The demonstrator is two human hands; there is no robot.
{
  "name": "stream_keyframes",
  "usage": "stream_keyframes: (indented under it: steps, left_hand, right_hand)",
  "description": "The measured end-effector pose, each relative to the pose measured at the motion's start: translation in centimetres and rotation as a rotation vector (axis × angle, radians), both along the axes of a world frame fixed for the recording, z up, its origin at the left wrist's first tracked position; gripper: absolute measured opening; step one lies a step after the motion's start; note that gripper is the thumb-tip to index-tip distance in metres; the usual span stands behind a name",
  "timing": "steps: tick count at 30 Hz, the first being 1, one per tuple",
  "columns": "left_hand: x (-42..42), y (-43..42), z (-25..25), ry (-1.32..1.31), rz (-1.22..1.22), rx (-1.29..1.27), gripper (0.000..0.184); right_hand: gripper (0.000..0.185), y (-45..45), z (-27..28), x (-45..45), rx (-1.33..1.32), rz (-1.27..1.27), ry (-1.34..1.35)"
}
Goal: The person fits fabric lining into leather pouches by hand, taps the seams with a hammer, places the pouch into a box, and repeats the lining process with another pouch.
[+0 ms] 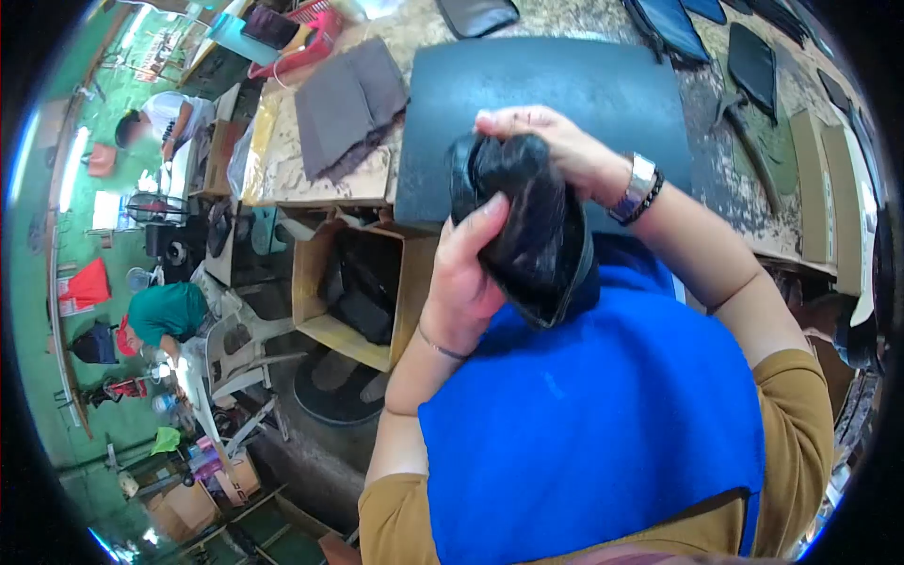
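A black leather-like pouch (532, 217) with an edge that looks zipped is held up in front of the blue apron, near the front edge of a dark mat (556, 85). My left hand (466, 273) grips its lower left side, thumb pressed on the black material. Around the pouch's top curls my right hand (556, 146), with a watch and a dark bracelet on the wrist. Part of the fingers of both hands is hidden behind the pouch.
Brown cloth pieces (348, 104) lie left of the mat; a hammer (749, 151) and black pouches (751, 71) lie right. An open box (391, 320) with black items stands below the table edge. Two people (169, 311) sit at far-left tables.
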State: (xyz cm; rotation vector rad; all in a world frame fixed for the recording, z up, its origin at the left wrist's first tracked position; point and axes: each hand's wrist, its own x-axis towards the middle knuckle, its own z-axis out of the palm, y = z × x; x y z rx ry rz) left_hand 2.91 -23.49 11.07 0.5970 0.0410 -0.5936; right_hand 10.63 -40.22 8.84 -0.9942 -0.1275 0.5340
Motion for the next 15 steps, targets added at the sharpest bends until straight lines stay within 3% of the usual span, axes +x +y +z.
stream_keyframes:
  steps: [4, 7, 15]
  left_hand:
    - [1.8, 0.4, -2.4, 0.012, 0.012, -0.091, 0.038]
    - [2.1, 0.4, -2.2, 0.013, 0.064, -0.008, 0.039]
    - [1.6, 1.1, -2.8, -0.018, 0.005, -0.025, 0.054]
  right_hand:
    - [0.026, 0.9, -1.8, 1.7, 0.145, 0.030, 0.081]
    - [0.027, 0.9, -2.8, 2.9, 0.172, 0.081, 0.015]
    - [0.027, 1.6, -2.9, 2.0, 0.195, 0.072, 0.061]
